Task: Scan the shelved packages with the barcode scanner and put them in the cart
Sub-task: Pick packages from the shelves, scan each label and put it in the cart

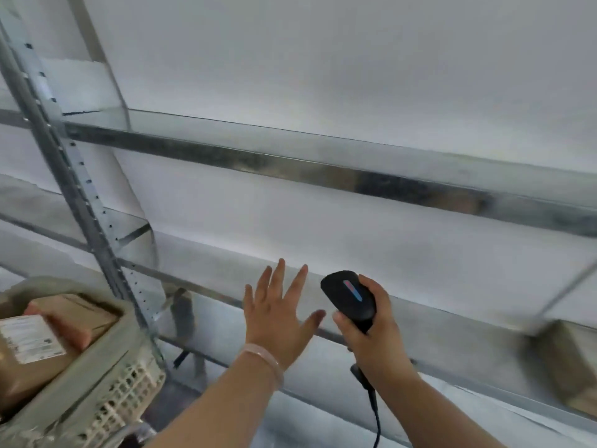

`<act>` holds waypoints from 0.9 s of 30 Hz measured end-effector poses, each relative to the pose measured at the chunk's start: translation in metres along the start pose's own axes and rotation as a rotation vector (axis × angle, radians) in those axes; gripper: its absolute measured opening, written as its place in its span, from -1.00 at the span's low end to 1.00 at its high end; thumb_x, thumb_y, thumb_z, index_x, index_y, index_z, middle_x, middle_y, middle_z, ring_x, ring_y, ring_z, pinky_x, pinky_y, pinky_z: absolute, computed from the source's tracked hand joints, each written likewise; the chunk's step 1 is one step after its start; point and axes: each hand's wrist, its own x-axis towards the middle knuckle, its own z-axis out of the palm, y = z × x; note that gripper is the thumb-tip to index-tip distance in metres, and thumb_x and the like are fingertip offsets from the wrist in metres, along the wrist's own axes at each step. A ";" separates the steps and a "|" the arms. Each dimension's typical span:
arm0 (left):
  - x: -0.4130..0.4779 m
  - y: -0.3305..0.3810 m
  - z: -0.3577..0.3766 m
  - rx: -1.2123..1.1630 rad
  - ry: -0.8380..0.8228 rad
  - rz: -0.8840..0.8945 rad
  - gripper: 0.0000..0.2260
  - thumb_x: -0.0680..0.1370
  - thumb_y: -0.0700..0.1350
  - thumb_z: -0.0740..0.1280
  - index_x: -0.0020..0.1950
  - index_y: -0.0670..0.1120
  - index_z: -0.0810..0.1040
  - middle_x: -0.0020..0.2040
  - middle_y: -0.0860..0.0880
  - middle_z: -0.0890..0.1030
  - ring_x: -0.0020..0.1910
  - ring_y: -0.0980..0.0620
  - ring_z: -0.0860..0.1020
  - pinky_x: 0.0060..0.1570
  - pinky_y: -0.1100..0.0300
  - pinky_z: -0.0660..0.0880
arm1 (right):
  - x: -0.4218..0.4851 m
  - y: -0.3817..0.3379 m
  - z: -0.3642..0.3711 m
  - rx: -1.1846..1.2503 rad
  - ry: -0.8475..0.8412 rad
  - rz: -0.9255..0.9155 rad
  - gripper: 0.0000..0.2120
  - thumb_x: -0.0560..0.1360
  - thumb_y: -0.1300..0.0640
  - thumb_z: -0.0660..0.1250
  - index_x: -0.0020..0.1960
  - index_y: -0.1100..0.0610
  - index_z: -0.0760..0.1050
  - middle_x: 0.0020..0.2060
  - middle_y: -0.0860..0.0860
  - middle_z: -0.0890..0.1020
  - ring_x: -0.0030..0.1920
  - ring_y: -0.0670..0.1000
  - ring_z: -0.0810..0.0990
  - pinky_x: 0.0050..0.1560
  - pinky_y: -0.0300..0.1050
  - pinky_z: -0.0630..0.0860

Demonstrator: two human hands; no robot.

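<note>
My right hand (pixel 376 331) grips a black barcode scanner (pixel 350 297) by its handle, its cable hanging down below my wrist. My left hand (pixel 277 313) is held up with fingers spread and straight, holding nothing, in front of the metal shelf edge (pixel 226 299). At the lower left stands the grey plastic cart basket (pixel 106 379) with brown cardboard packages (pixel 35 350) inside; the nearest one carries a white label. A brown package (pixel 568 360) sits on the shelf at the far right, blurred.
Galvanised metal shelving fills the view: a perforated upright post (pixel 80 189) on the left and an upper shelf beam (pixel 323 171) running across. A white wall lies behind the shelves.
</note>
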 end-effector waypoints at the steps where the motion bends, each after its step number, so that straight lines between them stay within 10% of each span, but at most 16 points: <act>1: 0.001 0.030 0.010 -0.016 -0.011 0.039 -0.31 0.54 0.40 0.04 0.56 0.29 -0.22 0.61 0.06 -0.26 0.58 -0.02 -0.26 0.52 -0.13 -0.23 | -0.004 0.004 -0.031 -0.003 0.044 0.002 -0.42 0.48 0.20 0.44 0.17 -0.39 0.27 0.12 -0.31 0.53 0.01 -0.24 0.58 -0.04 -0.37 0.53; 10: -0.010 0.262 0.088 -0.160 -0.124 0.289 -0.33 0.56 0.37 0.07 0.56 0.29 -0.21 0.61 0.10 -0.26 0.58 0.01 -0.26 0.54 -0.12 -0.20 | -0.048 0.054 -0.250 -0.091 0.336 0.090 -0.41 0.47 0.17 0.46 0.17 -0.41 0.26 0.12 -0.37 0.48 0.10 -0.39 0.49 -0.03 -0.49 0.46; 14: -0.018 0.322 0.109 -0.158 -0.195 0.365 -0.33 0.57 0.36 0.06 0.56 0.28 -0.20 0.61 0.09 -0.24 0.59 0.01 -0.25 0.54 -0.09 -0.21 | -0.060 0.074 -0.310 -0.097 0.488 0.156 -0.43 0.46 0.15 0.47 0.27 -0.31 0.31 0.12 -0.36 0.52 0.08 -0.07 0.59 0.11 0.07 0.58; 18: -0.014 0.354 0.128 -0.168 -0.246 0.429 -0.34 0.57 0.35 0.08 0.57 0.28 -0.17 0.61 0.09 -0.22 0.59 0.02 -0.23 0.54 -0.07 -0.20 | -0.068 0.088 -0.338 -0.108 0.587 0.188 -0.44 0.38 0.00 0.48 0.27 -0.33 0.32 0.13 -0.35 0.50 0.07 0.06 0.60 0.03 0.24 0.59; 27: 0.003 0.387 0.177 -0.210 -0.471 0.481 -0.36 0.57 0.35 0.04 0.56 0.29 -0.17 0.62 0.07 -0.18 0.59 0.02 -0.20 0.55 -0.07 -0.15 | -0.067 0.119 -0.365 -0.188 0.774 0.284 -0.42 0.44 0.16 0.49 0.28 -0.23 0.30 0.16 -0.31 0.49 0.04 -0.30 0.52 0.07 -0.01 0.55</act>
